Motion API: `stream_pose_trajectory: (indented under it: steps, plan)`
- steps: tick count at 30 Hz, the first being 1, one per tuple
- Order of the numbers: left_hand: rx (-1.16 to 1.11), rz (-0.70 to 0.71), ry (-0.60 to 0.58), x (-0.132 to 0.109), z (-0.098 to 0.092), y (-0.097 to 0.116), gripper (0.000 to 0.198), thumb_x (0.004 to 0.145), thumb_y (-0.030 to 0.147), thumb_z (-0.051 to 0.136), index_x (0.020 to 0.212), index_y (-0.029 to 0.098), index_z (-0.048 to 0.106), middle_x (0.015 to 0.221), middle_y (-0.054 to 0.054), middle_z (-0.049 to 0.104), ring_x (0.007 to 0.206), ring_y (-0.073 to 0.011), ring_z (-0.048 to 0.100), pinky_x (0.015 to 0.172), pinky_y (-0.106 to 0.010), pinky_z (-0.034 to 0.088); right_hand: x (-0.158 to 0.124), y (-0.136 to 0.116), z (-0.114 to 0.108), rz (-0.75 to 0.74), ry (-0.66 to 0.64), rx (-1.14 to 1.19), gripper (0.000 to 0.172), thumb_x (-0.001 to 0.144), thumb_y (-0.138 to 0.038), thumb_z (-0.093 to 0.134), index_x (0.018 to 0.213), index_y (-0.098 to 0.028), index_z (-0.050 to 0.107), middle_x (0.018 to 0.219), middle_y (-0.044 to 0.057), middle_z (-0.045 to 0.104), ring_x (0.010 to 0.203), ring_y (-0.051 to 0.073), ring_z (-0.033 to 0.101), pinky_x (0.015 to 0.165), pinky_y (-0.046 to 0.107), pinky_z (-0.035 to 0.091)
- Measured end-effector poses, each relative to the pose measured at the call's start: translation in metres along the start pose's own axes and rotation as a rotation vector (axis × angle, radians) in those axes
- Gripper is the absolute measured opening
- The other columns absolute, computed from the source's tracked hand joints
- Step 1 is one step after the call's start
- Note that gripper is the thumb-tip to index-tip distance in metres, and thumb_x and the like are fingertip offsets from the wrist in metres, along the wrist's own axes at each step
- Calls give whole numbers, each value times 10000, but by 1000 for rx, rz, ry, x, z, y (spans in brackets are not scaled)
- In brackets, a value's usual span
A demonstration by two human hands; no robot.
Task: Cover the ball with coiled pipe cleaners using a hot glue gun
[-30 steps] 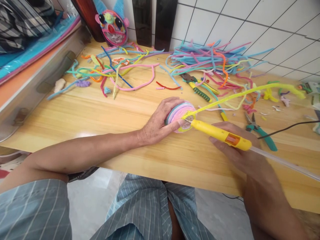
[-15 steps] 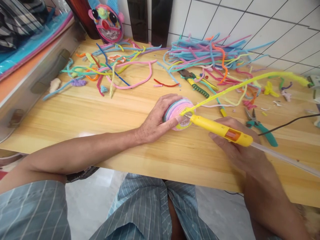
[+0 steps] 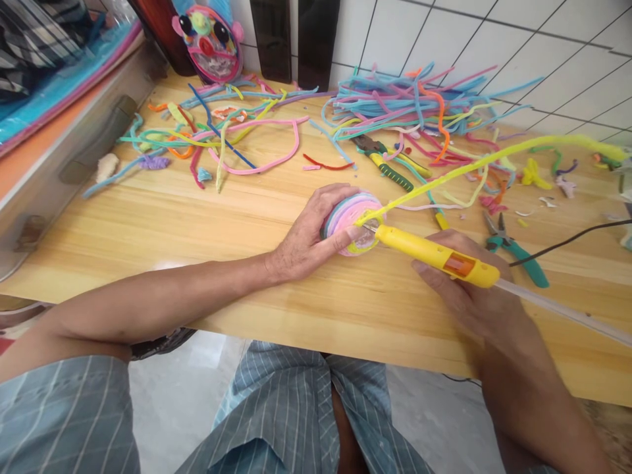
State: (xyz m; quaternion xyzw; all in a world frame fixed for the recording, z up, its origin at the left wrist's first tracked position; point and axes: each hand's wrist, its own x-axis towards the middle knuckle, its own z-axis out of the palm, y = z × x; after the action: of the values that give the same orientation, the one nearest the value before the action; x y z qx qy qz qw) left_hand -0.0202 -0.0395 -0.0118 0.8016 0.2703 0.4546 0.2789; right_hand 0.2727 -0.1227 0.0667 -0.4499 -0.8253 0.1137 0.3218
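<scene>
My left hand is closed round a small round object wrapped in pastel pipe cleaners, pink, lilac and blue, with a clear middle. A long yellow pipe cleaner runs from its yellow ring up to the right. My right hand grips a yellow hot glue gun with a clear glue stick sticking out of its back. The gun's metal nozzle touches the object or sits right against it, near my left thumb; I cannot tell if glue is coming out.
Loose pipe cleaners lie at the back left, and a blue and pink bundle by the tiled wall. Yellow-green pliers and teal cutters lie beyond my right hand. A decorated face figure stands behind; a plastic bin borders the left.
Both hands, the wrapped object and the glue gun stay almost in place. The free end of the yellow pipe cleaner has swung slightly up and to the right.
</scene>
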Motion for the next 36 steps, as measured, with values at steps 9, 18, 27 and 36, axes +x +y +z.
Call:
stream_pose_trajectory:
  steps: [9,18,27,36]
  plan:
    - [6,13,3,0,-1,2,601,1133,528,662,1663,291,506,1652,-151,640,1586,-325,590,1356,-566,495,0,-2,1,17,7,-18,99,1070,-252,686,1093,-336,640,986,-33,743,820,206,746,710,349,602]
    - [6,-19,2,0,-1,2,605,1134,591,636,1647,293,518,1652,-148,636,1582,-326,589,1357,-576,499,-3,1,2,13,15,-9,129,1056,-228,697,1094,-342,648,975,-24,748,815,214,749,697,354,600]
    - [18,-3,7,1,0,3,594,1138,584,635,1641,289,520,1638,-151,651,1565,-317,607,1345,-561,518,-4,-1,3,45,1,-23,102,1075,-249,675,1086,-340,631,971,-16,736,801,234,743,686,383,601]
    - [8,21,4,0,-2,1,601,1132,525,669,1660,285,511,1649,-152,641,1570,-325,602,1350,-550,502,-3,1,2,10,29,-40,76,1084,-273,686,1083,-328,635,939,-23,728,762,205,715,659,349,570]
